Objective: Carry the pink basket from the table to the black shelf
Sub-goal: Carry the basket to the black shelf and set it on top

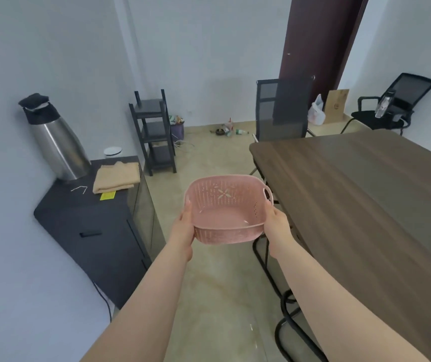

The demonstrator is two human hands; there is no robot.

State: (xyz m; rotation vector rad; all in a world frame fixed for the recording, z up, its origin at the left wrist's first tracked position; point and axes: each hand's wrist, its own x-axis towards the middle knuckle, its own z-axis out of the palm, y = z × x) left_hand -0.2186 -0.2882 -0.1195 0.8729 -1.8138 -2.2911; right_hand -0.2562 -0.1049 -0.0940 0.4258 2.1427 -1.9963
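the pink basket [226,209] is in the air over the floor, between the dark cabinet [89,231] on the left and the brown table [365,194] on the right, and it touches neither of them. it is held out in front of the body with arms nearly straight, probably so the person can walk with it and see the way. the left hand [183,228] grips the left wall, with the thumb on the rim and the other fingers wrapped under the side. the right hand [277,223] closes on the right wall just below the small loop handle. both hands are curled around the basket, not open. the basket looks empty and tilts a little toward the camera. farther on, the black shelf [153,131] stands against the back wall, well apart from the basket, so i judge the carrying is about in its middle part.
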